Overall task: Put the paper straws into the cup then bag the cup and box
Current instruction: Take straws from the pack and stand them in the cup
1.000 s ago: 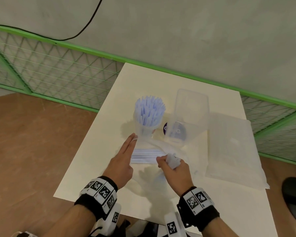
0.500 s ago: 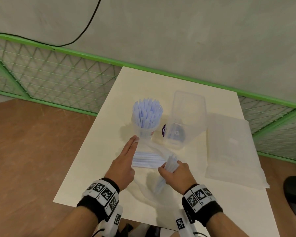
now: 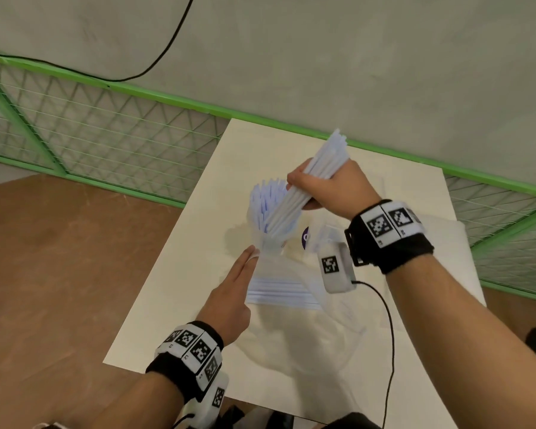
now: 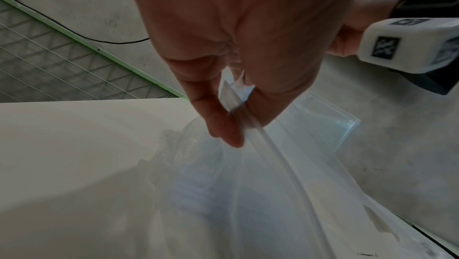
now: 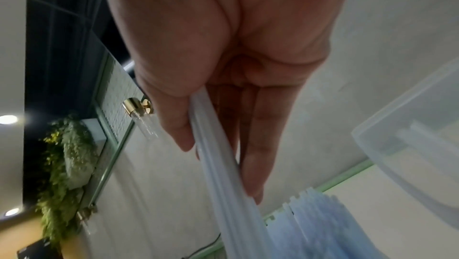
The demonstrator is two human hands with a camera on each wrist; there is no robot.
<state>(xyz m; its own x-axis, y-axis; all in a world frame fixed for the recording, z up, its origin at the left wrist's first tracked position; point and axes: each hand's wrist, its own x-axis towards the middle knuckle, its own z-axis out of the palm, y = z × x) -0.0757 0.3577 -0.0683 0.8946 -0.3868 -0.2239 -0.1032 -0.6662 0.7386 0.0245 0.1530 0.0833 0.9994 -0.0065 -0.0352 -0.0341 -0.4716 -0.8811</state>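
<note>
A clear cup (image 3: 271, 243) packed with pale blue paper straws (image 3: 265, 198) stands mid-table. My right hand (image 3: 304, 193) grips a tilted bundle of straws (image 3: 322, 162) above the cup, its lower ends down among the straws in the cup. The right wrist view shows the right hand (image 5: 218, 155) wrapped round that bundle (image 5: 231, 204). My left hand (image 3: 239, 280) lies just left of a clear plastic packet (image 3: 279, 289) with more straws in it. Seen from the left wrist, thumb and finger (image 4: 223, 129) pinch the packet's edge (image 4: 248, 184). My right hand mostly hides the clear box (image 5: 410, 145).
The white table (image 3: 174, 305) ends close to my body and at its left edge. A flat clear bag (image 3: 458, 239) lies at the right, partly behind my right arm. A green mesh fence (image 3: 106, 134) runs along the wall behind. A cable (image 3: 390, 329) hangs from my right wrist.
My right hand has pulled a bundle of straws out of the packet and raised it up and forward over the cup. The left hand has stayed at the packet.
</note>
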